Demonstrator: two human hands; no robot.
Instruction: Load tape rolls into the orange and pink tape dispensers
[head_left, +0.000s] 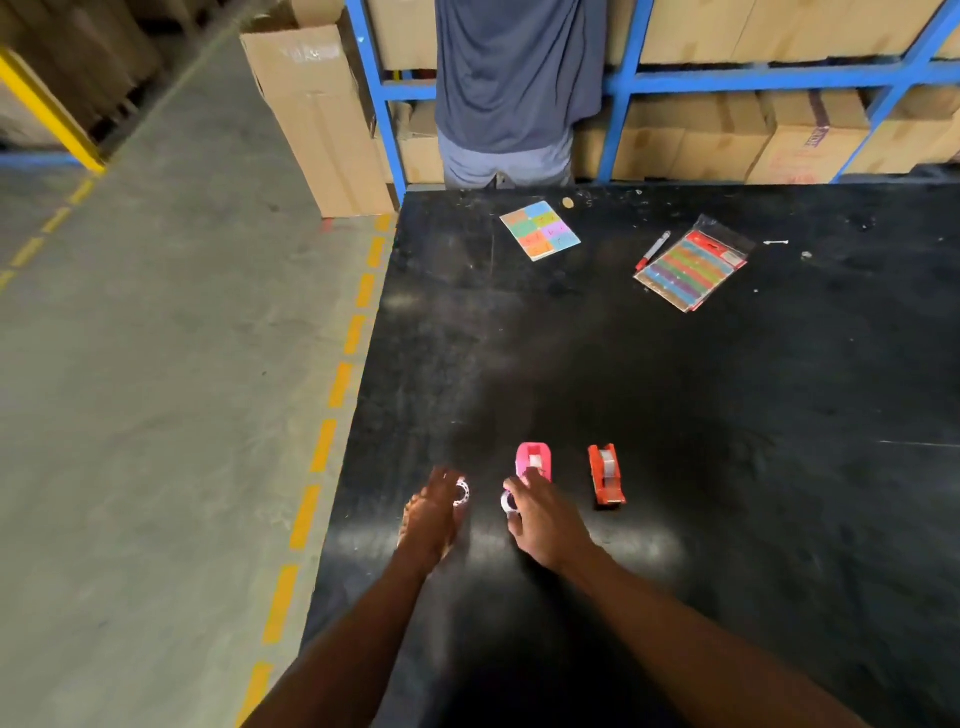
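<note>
The pink tape dispenser (534, 459) stands on the black table (675, 395) near its front, with a roll seated in it. To its right stands the orange dispenser (605, 474), holding a clear tape roll. My left hand (432, 512) rests on the table with its fingertips on a small white tape roll (462, 493) lying flat. My right hand (543, 514) grips another small tape roll (509, 503) at its thumb side, and its fingertips touch the near end of the pink dispenser.
A multicoloured sticky-note sheet (540, 229), a red-tipped marker (653, 249) and a packet of coloured strips (693, 265) lie at the table's far side. A person (514, 88) stands beyond the far edge by blue shelving with cartons. The table's left edge drops to the concrete floor.
</note>
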